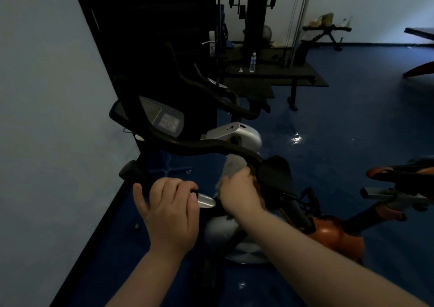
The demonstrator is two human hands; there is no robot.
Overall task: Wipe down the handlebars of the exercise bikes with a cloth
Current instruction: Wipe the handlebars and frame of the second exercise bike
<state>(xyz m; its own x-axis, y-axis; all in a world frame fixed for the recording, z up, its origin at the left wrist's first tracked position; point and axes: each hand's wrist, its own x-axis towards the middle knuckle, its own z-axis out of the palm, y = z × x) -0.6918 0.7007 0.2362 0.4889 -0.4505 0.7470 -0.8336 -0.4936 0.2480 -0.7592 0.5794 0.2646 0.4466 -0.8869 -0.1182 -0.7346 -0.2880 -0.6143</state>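
A black exercise bike handlebar [195,144] curves across the middle of the head view, below its grey console [162,116]. My left hand [171,208] is wrapped around the handlebar's near left grip. My right hand [237,191] presses a grey cloth [231,165] against the right part of the bar, next to the black saddle [277,172]. A second bike's handlebar [220,93] shows further back.
A pale wall [47,118] runs close on the left. An orange bike [333,234] with its saddle [404,170] stands at right. A weight bench [270,74] holding a water bottle [252,62] and a cable machine [256,13] stand behind. The floor [352,118] is blue.
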